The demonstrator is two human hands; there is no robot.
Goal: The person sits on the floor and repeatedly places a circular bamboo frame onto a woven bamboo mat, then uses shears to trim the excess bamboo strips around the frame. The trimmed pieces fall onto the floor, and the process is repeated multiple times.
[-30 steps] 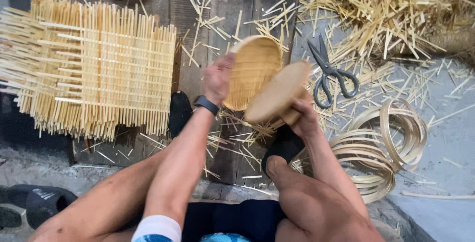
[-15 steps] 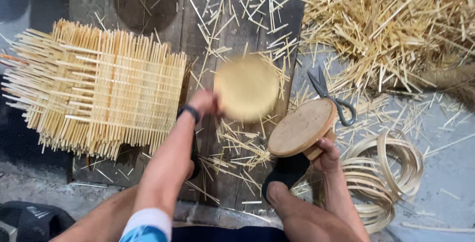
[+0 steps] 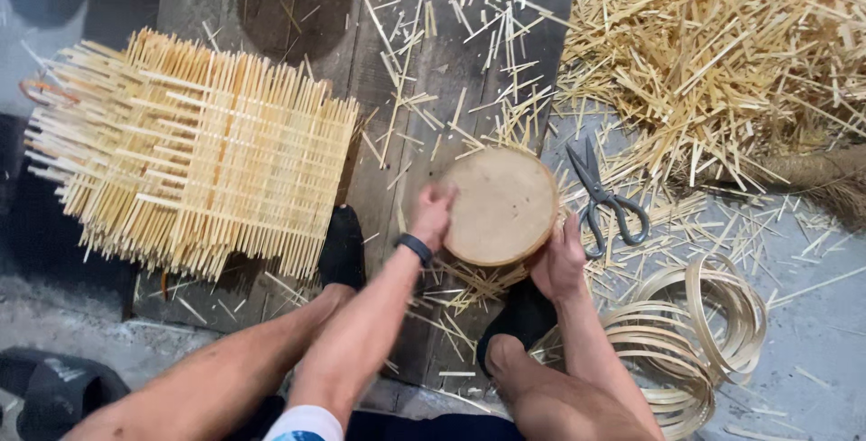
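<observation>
Round wooden disc (image 3: 502, 206) sits flat face up on the dark plank board (image 3: 271, 8), just ahead of the person's knees, between both hands. No real long axis since it's round; the face is tipped a bit toward the camera.

Left hand (image 3: 431, 214) is at the disc's left edge, fingers curled and nearly closed, pressed vs. the rim. Black wristband (image 3: 415, 249) sits just behind it. Right hand (image 3: 559, 259) is at the disc's lower-right edge, fingers half bent and cupping the rim from beneath, thumb side up. Both hands touch the disc, so it's clamped between them from opposite sides. Neither is clearly nearer. Can't tell if anything lies under the disc; some loose splints show just below it.

Outward from the disc:
- scissors (image 3: 603, 193) just to its right, blades pointing away from the person, not touched.
- coil of thin bamboo strips (image 3: 695, 333) to the lower right, near the right forearm.
- big heap of cut bamboo splints (image 3: 722, 53) to the upper right.
- woven bamboo mat panel (image 3: 198, 152) well apart to the left, w/ stick ends poking out all round.
</observation>
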